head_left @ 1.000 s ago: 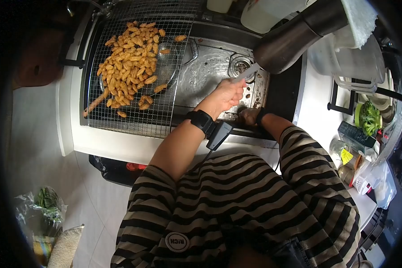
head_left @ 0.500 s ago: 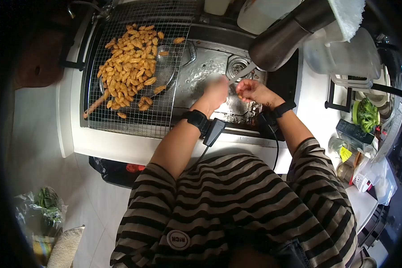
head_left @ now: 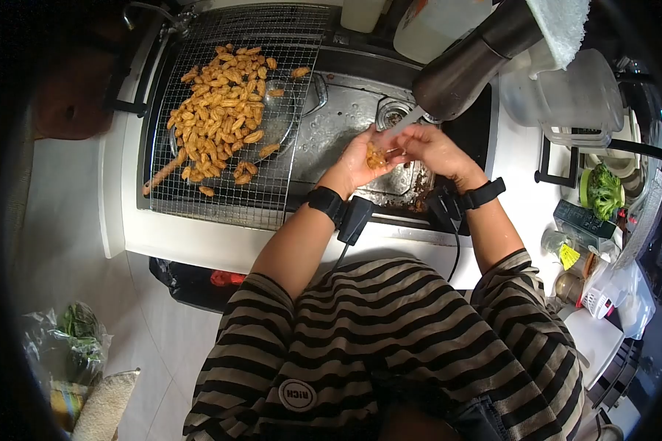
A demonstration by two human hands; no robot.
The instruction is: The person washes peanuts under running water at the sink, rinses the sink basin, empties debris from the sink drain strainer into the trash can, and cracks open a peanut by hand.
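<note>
Water runs from the dark faucet (head_left: pixel 456 73) onto my hands over the metal sink (head_left: pixel 346 99). My left hand (head_left: pixel 359 160) is cupped around a peanut (head_left: pixel 376 156), palm up. My right hand (head_left: pixel 435 151) meets it from the right, its fingers bent together at the stream; whether they hold anything is hidden. Many wet peanuts (head_left: pixel 217 110) lie heaped on a wire rack (head_left: pixel 272 187) to the left, over the sink. Dark bits of dirt (head_left: pixel 419 192) lie on the sink floor near my right wrist.
A wooden handle (head_left: pixel 165 173) sticks out under the rack beside the peanuts. Clear plastic containers (head_left: pixel 581 92) stand right of the faucet, with a green vegetable (head_left: pixel 603 192) and a dark box (head_left: pixel 582 224) nearby. A pale jug (head_left: pixel 438 29) stands behind the sink.
My right hand has risen from the sink's near right corner to the water stream and met my left hand. My left hand has turned palm up, showing the peanut.
</note>
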